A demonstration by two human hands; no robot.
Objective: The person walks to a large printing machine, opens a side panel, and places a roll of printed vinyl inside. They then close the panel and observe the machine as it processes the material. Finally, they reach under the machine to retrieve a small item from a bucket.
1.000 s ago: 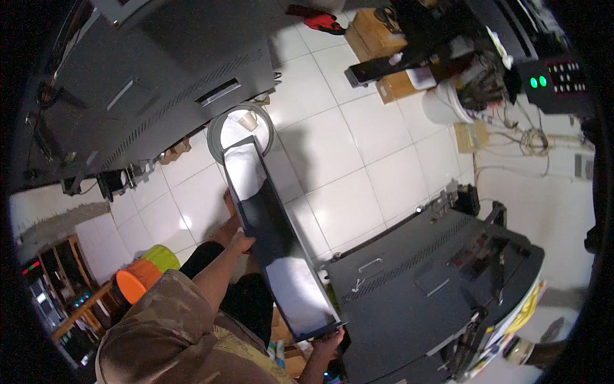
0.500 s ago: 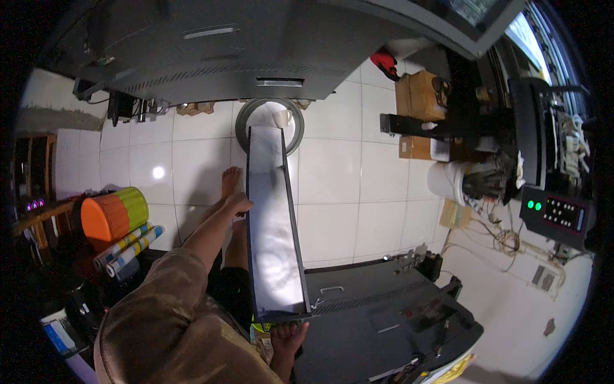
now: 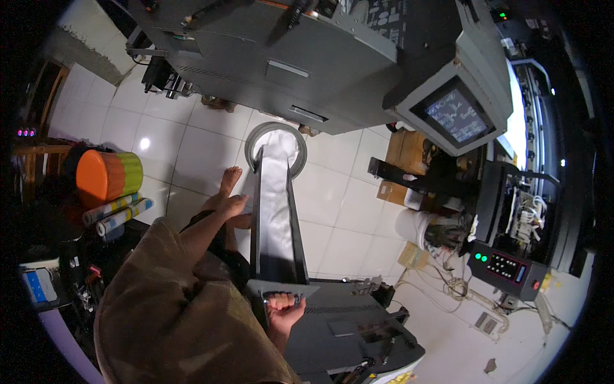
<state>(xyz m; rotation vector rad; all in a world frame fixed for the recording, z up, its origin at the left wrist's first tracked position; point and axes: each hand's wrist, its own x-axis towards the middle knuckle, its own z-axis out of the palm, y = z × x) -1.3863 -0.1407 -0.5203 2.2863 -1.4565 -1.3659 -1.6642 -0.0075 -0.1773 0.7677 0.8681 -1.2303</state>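
Note:
A long dark tray (image 3: 281, 271) tilts down, its far end over a round grey tub (image 3: 300, 148). White powder (image 3: 276, 198) lies along it and runs into the tub, while the tray's dark floor shows bare at the near end. My right hand (image 3: 281, 312) is closed around the handle on the near end plate. Beside the tray's left wall is my left hand (image 3: 234, 205), fingers seemingly curled. Whether it touches the wall or the underside I cannot tell.
Grey machine cabinets stand ahead (image 3: 256, 70) and at lower right (image 3: 339, 339). A screen (image 3: 457, 115) juts out at upper right. Cardboard boxes (image 3: 404, 150), a white bucket (image 3: 409, 225) and cables lie right. An orange-green stool (image 3: 105, 178) and rolls (image 3: 125, 214) are left. My bare foot (image 3: 230, 180) is near the tray.
The tray's near end has risen and tilted. Powder has slid toward the tub, baring the near floor. A white cup seen in the tub earlier no longer shows. My right hand now wraps the handle.

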